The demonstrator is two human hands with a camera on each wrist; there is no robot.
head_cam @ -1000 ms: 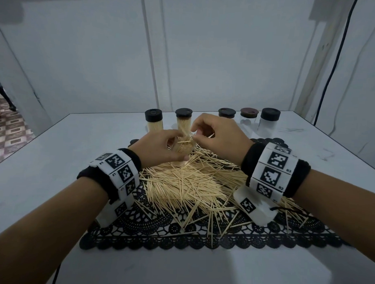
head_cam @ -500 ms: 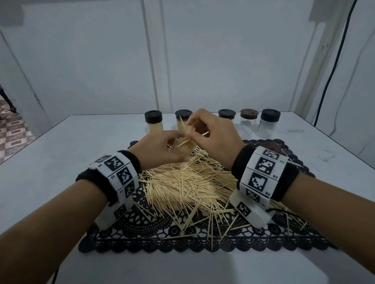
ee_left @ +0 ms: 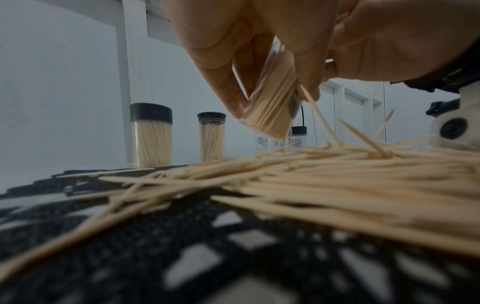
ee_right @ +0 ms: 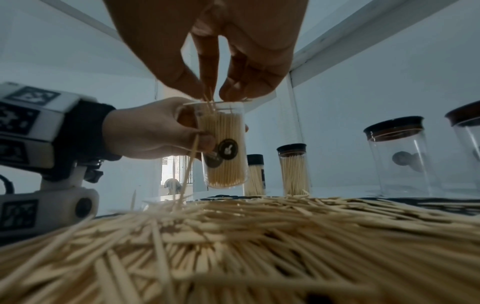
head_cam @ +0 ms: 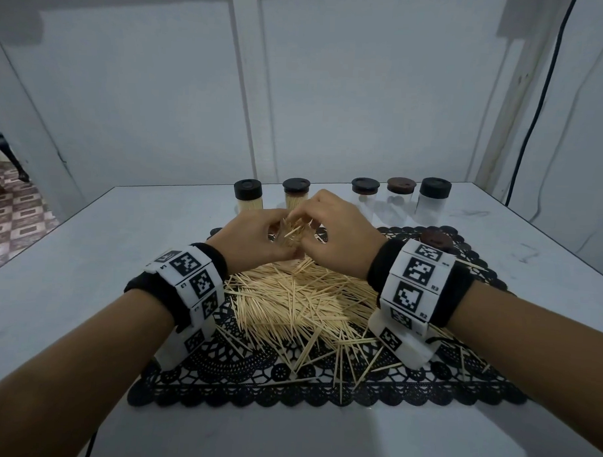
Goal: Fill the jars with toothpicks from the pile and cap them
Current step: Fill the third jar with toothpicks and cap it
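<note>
- Clear plastic jar (ee_right: 224, 144), nearly full of pale wooden toothpicks, held above the toothpick pile (head_cam: 291, 296); left hand (head_cam: 255, 240) curls around it.
- Right hand (ee_right: 207, 51) pinches sticks at the jar mouth.
- Risk: packed sticks may block newcomers, which would spill; one already hangs outside.
- Hidden: jar barely visible from the head view; its cap unidentified.

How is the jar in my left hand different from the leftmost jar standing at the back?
The held jar has no cap; the leftmost jar wears a black one. The held jar is lifted over the pile in the left hand; the leftmost jar stands on the table. Both are clear and packed with toothpicks.
</note>
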